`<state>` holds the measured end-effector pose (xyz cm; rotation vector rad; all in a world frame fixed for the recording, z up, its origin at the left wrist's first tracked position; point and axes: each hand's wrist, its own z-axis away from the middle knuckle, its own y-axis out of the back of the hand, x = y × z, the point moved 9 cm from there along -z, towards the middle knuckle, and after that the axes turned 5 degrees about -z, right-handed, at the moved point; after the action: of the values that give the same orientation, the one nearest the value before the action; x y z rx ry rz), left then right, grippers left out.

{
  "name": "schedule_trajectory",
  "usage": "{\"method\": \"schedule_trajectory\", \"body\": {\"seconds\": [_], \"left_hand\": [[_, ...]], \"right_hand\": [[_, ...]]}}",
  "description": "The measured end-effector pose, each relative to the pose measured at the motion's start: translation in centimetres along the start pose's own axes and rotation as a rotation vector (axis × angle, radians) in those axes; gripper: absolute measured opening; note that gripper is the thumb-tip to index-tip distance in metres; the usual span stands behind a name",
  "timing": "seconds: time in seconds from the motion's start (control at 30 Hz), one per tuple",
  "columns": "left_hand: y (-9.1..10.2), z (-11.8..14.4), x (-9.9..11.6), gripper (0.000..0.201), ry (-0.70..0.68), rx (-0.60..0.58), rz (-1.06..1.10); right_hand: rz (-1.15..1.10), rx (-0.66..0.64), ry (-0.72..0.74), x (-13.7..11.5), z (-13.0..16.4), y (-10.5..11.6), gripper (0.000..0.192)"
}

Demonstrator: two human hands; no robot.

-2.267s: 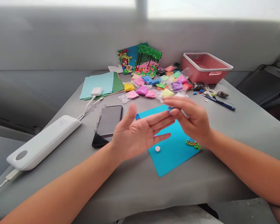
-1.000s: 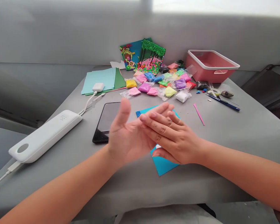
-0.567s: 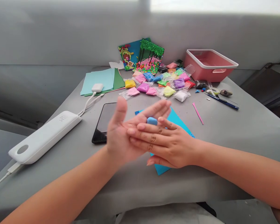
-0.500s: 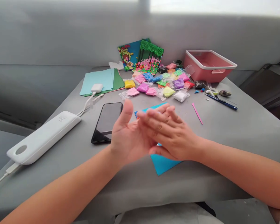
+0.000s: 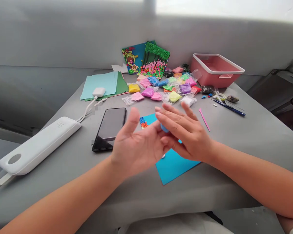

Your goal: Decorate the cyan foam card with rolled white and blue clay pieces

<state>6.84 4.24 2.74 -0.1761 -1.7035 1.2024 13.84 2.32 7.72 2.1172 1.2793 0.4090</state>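
Observation:
Between my two hands sits a small lump of light blue clay, partly covered by fingers. My left hand is palm up with its thumb raised, and the clay rests against its fingers. From above, my right hand presses on the clay with its fingers stretched out flat. Under the hands lies a bright blue sheet. Blue and orange beaded bits show at its far left corner, and a small white piece is partly hidden by my hands.
A black phone and a white power bank with cables lie left. Behind are clay packets, coloured sheets and decorated panels. Rightward are a pink stick, a dark blue pen-like tool and a pink basket.
My right hand has shifted slightly right across my left and lifted a bit, so the blue clay now shows between them. More of the blue sheet is visible.

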Motion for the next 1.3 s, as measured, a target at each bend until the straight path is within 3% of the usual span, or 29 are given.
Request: {"method": "schedule_trajectory", "body": {"seconds": [0.1, 0.23, 0.3, 0.43, 0.6, 0.7, 0.77, 0.87, 0.93, 1.07, 1.17, 1.3], "left_hand": [[0.4, 0.0, 1.0, 0.082, -0.042, 0.029, -0.103], [1.3, 0.2, 1.2, 0.04, 0.016, 0.126, -0.351], [2.2, 0.3, 1.4, 0.027, 0.007, 0.224, -0.46], [3.5, 0.6, 2.2, 0.02, -0.063, 0.371, -0.549], [4.7, 0.9, 2.8, 0.023, -0.065, 0.494, -0.58], [5.2, 1.1, 3.3, 0.027, -0.096, 0.575, -0.552], [5.3, 1.2, 3.6, 0.04, -0.125, 0.606, -0.515], [4.7, 0.9, 3.4, 0.069, -0.13, 0.559, -0.415], [4.0, 0.6, 2.9, 0.071, -0.114, 0.483, -0.328], [3.5, 0.4, 2.2, 0.065, -0.087, 0.418, -0.285], [4.1, 0.4, 2.5, 0.063, -0.096, 0.44, -0.389], [5.1, 0.4, 2.8, 0.06, -0.066, 0.48, -0.524]], "right_hand": [[-0.079, 0.107, 0.011, 0.6, 0.1, 1.5, 0.031], [-0.206, 0.247, -0.022, 1.0, 0.1, 3.0, 0.025], [-0.223, 0.253, -0.034, 1.0, 0.0, 3.0, 0.029], [-0.247, 0.208, 0.0, 0.6, -0.1, 2.7, 0.032], [-0.324, 0.242, -0.075, 1.4, 0.0, 3.0, 0.025], [-0.338, 0.269, -0.242, 3.2, 0.2, 3.2, 0.019], [-0.348, 0.348, -0.392, 5.0, 0.8, 3.7, 0.019], [-0.431, 0.527, -0.538, 7.2, 2.0, 4.5, 0.022], [-0.498, 0.565, -0.585, 8.0, 2.3, 4.3, 0.03], [-0.595, 0.347, -0.673, 7.6, 2.1, 1.7, 0.045], [-0.687, 0.177, -0.694, 6.6, 2.1, -0.4, 0.032], [-0.698, 0.128, -0.586, 5.7, 1.7, -0.6, 0.018]]}}
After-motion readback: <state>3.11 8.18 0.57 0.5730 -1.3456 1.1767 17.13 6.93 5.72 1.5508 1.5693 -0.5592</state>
